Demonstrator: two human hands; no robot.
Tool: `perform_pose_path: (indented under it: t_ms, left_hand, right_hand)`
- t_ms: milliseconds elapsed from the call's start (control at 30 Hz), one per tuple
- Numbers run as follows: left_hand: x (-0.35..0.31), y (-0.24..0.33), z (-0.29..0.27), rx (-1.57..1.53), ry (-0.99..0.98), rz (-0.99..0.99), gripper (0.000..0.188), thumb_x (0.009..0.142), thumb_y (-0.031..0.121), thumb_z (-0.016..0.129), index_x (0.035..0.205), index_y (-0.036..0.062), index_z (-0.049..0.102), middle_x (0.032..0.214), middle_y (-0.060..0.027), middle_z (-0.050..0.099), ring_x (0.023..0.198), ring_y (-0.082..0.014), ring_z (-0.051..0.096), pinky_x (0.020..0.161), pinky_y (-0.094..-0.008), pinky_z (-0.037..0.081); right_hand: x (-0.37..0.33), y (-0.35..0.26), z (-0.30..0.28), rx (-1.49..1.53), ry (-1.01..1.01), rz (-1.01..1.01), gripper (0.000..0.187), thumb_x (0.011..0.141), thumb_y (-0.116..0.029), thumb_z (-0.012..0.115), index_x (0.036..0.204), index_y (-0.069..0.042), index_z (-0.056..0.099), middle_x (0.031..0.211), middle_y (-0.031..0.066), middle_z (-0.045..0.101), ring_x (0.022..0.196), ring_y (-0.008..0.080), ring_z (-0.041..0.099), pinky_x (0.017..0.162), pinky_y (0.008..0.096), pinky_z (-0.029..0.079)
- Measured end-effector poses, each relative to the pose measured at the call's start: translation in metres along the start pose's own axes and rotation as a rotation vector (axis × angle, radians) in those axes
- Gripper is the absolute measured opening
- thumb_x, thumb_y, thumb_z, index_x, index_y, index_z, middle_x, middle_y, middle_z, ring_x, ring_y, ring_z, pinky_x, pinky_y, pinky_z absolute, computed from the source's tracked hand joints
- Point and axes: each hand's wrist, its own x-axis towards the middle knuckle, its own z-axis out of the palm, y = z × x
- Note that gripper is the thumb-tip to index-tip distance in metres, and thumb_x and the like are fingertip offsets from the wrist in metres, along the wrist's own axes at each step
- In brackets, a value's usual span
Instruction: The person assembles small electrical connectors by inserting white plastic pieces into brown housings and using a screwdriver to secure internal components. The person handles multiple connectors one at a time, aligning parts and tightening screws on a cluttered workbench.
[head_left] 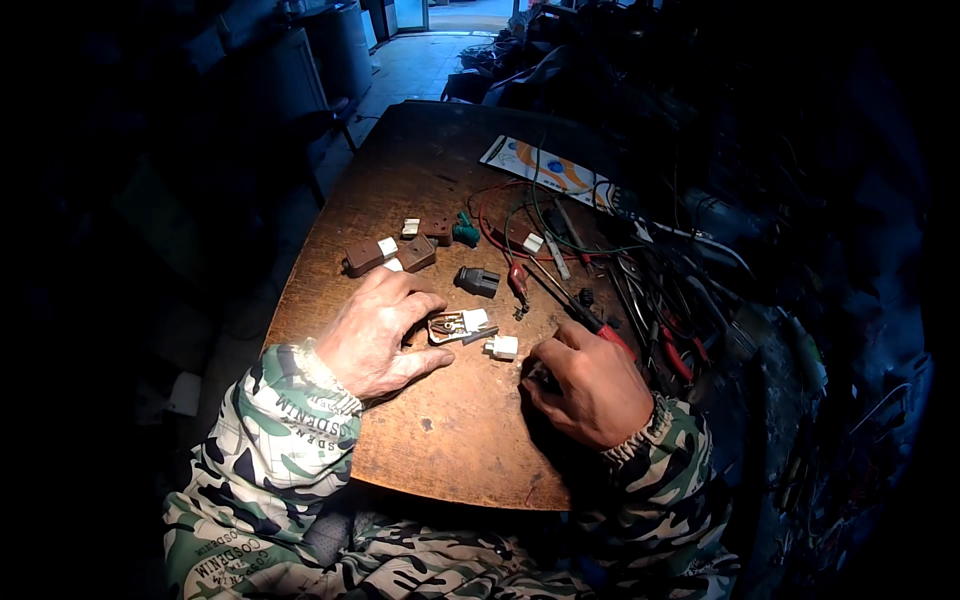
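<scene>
Well, the widest thing before me is the worn wooden desk (430, 440), with a tangle of wires and tools along its right side, among them the red-handled pliers (682, 358). My left hand (382, 330) rests on the wood, thumb and fingers apart, reaching round the near-left side of the work without clamping it. My right hand (592, 385) is curled low over the desk, its fingertips in shadow; I cannot tell whether they grip anything. Beyond my left knuckles lies a brown connector (362, 260) with a white end, and farther in sits the black connector (478, 281). Between my hands, just beside my left fingertips, is the opened connector (456, 325), its small metal parts showing and a white block at its right end. Smallest, the loose white insert (504, 347) lies just to its right. I judge the step in hand to be work on those exposed innards; the next move calls for a steadying left hand and light right fingertips, lest something small tip out.
</scene>
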Motion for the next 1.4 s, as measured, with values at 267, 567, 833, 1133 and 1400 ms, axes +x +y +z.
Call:
perform_pose_path:
  t_ms: [267,567,833,1133,1400]
  left_hand:
    - [0.002,0.002,0.006,-0.013,0.000,-0.009,0.043,0.078,0.026,0.088,0.110,0.0009,0.073,0.114,-0.0166,0.066,0.111,-0.0340,0.059,0.094,-0.0421,0.052]
    - [-0.001,0.004,0.004,-0.026,0.004,-0.004,0.042,0.077,0.025,0.088,0.108,0.0009,0.073,0.111,-0.0156,0.065,0.108,-0.0329,0.059,0.093,-0.0413,0.052]
    - [0.006,-0.004,0.018,-0.049,-0.015,0.015,0.047,0.077,0.025,0.088,0.111,-0.0017,0.069,0.111,-0.0160,0.065,0.108,-0.0335,0.058,0.094,-0.0421,0.051]
    - [-0.004,-0.003,0.008,-0.022,0.011,-0.015,0.040,0.076,0.022,0.087,0.105,-0.0013,0.071,0.109,-0.0158,0.065,0.106,-0.0339,0.059,0.093,-0.0422,0.051]
    - [-0.007,0.001,0.001,-0.028,0.008,-0.033,0.038,0.077,0.019,0.085,0.104,-0.0014,0.069,0.104,-0.0147,0.066,0.103,-0.0326,0.059,0.091,-0.0423,0.051]
  right_hand:
    - [-0.004,-0.007,-0.008,0.017,0.037,0.058,0.019,0.077,-0.004,0.072,0.091,0.002,0.061,0.094,0.0220,0.062,0.082,0.0431,0.064,0.071,0.0494,0.053]
    - [-0.004,-0.008,-0.013,-0.038,-0.001,0.103,0.022,0.076,-0.010,0.080,0.093,-0.002,0.068,0.093,0.0188,0.065,0.084,0.0404,0.067,0.071,0.0485,0.054]
    - [-0.006,0.000,-0.005,-0.031,0.049,0.140,0.023,0.076,-0.009,0.081,0.093,-0.001,0.068,0.095,0.0193,0.065,0.083,0.0407,0.067,0.071,0.0477,0.054]
    - [0.006,0.001,-0.004,0.081,0.235,0.011,0.025,0.075,-0.003,0.081,0.095,0.002,0.066,0.085,0.0191,0.064,0.075,0.0378,0.067,0.065,0.0421,0.053]
    - [0.015,0.009,0.016,0.783,0.236,0.150,0.030,0.088,-0.003,0.077,0.112,0.007,0.064,0.094,0.0086,0.070,0.083,0.0111,0.066,0.073,0.0273,0.054]
